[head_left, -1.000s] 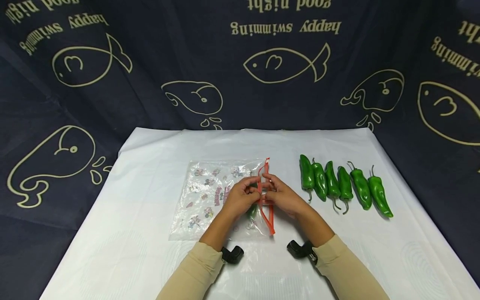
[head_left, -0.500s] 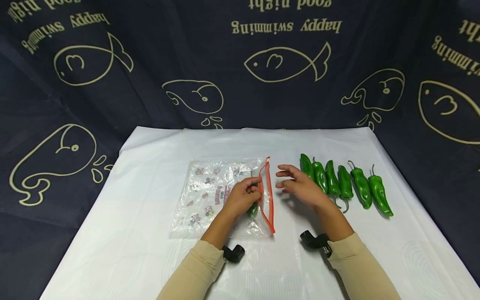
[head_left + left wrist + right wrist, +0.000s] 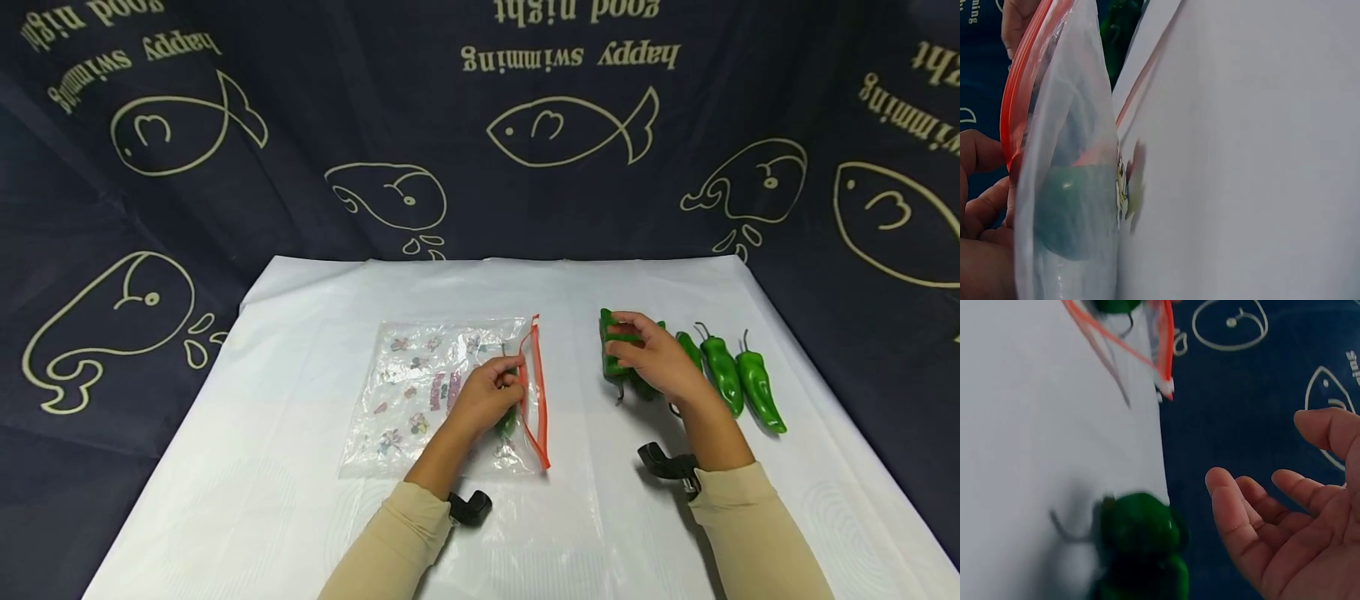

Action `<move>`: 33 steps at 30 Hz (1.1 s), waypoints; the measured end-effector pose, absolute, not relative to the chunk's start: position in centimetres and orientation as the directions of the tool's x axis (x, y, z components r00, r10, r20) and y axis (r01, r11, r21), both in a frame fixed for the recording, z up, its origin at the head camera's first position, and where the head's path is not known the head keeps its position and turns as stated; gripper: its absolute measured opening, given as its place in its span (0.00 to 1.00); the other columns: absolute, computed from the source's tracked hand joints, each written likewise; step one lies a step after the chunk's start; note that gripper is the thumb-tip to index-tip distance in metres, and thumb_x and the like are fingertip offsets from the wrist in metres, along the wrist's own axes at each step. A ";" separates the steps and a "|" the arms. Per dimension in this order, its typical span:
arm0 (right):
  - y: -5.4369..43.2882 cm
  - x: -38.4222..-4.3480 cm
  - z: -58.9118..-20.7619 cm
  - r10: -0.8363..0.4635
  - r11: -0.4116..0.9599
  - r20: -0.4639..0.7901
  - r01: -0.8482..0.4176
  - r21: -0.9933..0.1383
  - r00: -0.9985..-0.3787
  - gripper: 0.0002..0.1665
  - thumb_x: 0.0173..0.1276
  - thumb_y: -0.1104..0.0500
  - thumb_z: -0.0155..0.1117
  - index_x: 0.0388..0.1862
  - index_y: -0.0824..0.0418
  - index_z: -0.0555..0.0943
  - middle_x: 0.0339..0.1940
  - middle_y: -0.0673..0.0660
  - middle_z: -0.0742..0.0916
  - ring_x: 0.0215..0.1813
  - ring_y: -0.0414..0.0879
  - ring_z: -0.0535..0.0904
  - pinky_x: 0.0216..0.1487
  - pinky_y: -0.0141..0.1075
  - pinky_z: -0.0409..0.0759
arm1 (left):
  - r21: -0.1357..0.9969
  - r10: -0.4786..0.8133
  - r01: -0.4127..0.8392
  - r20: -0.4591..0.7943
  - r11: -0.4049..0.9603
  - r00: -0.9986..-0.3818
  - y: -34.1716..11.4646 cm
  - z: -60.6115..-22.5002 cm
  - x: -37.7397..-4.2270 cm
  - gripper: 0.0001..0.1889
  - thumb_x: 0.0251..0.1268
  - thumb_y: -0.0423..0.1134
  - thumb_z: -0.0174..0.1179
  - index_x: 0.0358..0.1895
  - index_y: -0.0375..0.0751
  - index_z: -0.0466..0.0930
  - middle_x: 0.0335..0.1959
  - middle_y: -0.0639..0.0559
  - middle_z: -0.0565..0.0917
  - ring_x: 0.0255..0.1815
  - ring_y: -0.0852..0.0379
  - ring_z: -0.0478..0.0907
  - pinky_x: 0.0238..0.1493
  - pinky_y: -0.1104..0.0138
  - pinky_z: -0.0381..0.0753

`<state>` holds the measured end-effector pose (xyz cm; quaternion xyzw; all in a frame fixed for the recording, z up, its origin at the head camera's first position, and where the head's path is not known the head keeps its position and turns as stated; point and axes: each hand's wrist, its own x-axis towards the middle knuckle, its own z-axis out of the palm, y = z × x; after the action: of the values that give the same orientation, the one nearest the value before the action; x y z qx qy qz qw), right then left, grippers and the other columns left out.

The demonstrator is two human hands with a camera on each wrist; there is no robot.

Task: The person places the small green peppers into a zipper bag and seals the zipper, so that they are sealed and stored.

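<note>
The left hand [image 3: 487, 395] pinches a red-zippered clear plastic bag [image 3: 429, 400], a green pepper [image 3: 507, 423] inside; right of the bag, the right hand [image 3: 654, 354] hovers, fingers parted, over long glossy green peppers [image 3: 722, 377].

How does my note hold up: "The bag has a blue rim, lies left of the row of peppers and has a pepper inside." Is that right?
Not quite: the rim is red, not blue, as the head view shows. The bag does lie left of the peppers, with a pepper inside.
</note>
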<state>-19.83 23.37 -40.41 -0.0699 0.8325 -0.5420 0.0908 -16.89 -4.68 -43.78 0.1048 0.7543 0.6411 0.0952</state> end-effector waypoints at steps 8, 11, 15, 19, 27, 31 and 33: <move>25.3 -20.5 -40.5 -0.190 0.552 -0.073 -0.045 -0.833 -0.979 0.40 0.74 0.54 0.60 0.78 0.66 0.56 0.70 0.70 0.70 0.63 0.63 0.71 0.52 0.44 0.77 | 0.990 0.288 0.050 0.010 0.134 -0.958 -4.7 -42.2 -16.0 0.25 0.58 0.23 0.56 0.62 0.24 0.74 0.35 0.48 0.80 0.34 0.59 0.70 0.32 0.74 0.69; 25.7 -20.7 -40.3 -0.196 0.605 -0.081 -0.056 -0.794 -0.977 0.42 0.73 0.51 0.61 0.78 0.65 0.56 0.70 0.70 0.69 0.64 0.65 0.70 0.55 0.52 0.75 | 0.989 0.285 0.045 0.003 0.140 -0.958 -4.5 -42.3 -16.1 0.25 0.58 0.23 0.56 0.62 0.25 0.75 0.36 0.48 0.79 0.35 0.59 0.70 0.33 0.73 0.69; 26.1 -21.2 -40.2 -0.225 0.675 -0.082 -0.095 -0.731 -0.971 0.43 0.72 0.49 0.62 0.77 0.66 0.57 0.70 0.72 0.69 0.64 0.66 0.70 0.55 0.57 0.75 | 0.988 0.279 0.050 0.008 0.146 -0.960 -4.6 -42.2 -16.2 0.25 0.58 0.24 0.56 0.62 0.25 0.75 0.35 0.48 0.79 0.35 0.59 0.70 0.34 0.73 0.70; 26.1 -21.8 -40.5 -0.251 0.736 -0.091 -0.129 -0.664 -0.964 0.44 0.71 0.49 0.64 0.76 0.67 0.58 0.68 0.73 0.71 0.63 0.68 0.71 0.53 0.57 0.75 | 0.988 0.276 0.051 0.009 0.146 -0.961 -4.7 -42.1 -16.2 0.25 0.57 0.23 0.56 0.62 0.25 0.75 0.35 0.48 0.79 0.35 0.58 0.70 0.33 0.73 0.70; 25.1 -22.7 -41.1 -0.253 0.788 -0.098 -0.147 -0.598 -0.962 0.44 0.69 0.52 0.65 0.76 0.70 0.59 0.66 0.75 0.73 0.64 0.70 0.69 0.58 0.62 0.71 | 0.987 0.260 0.043 0.002 0.152 -0.966 -4.8 -42.1 -16.2 0.25 0.57 0.23 0.56 0.61 0.25 0.76 0.34 0.49 0.79 0.34 0.58 0.71 0.31 0.74 0.69; 24.6 -23.0 -41.5 -0.221 0.820 -0.099 -0.130 -0.558 -0.970 0.45 0.68 0.53 0.66 0.75 0.72 0.58 0.65 0.76 0.73 0.65 0.70 0.68 0.59 0.63 0.69 | 0.987 0.259 0.039 -0.003 0.156 -0.966 -4.7 -42.2 -16.2 0.25 0.57 0.23 0.56 0.61 0.25 0.76 0.33 0.49 0.80 0.33 0.59 0.71 0.31 0.74 0.69; 24.4 -23.1 -41.7 -0.206 0.836 -0.095 -0.124 -0.535 -0.974 0.45 0.68 0.54 0.67 0.75 0.73 0.59 0.64 0.76 0.74 0.64 0.70 0.69 0.59 0.63 0.69 | 0.986 0.262 0.040 -0.003 0.159 -0.965 -4.7 -42.1 -16.1 0.25 0.57 0.23 0.56 0.61 0.25 0.76 0.34 0.48 0.80 0.33 0.58 0.71 0.31 0.74 0.69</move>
<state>-23.14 24.44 -41.74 -0.0863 0.9552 -0.2731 0.0745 -16.09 -4.72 -42.11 0.0999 0.7563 0.6407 0.0865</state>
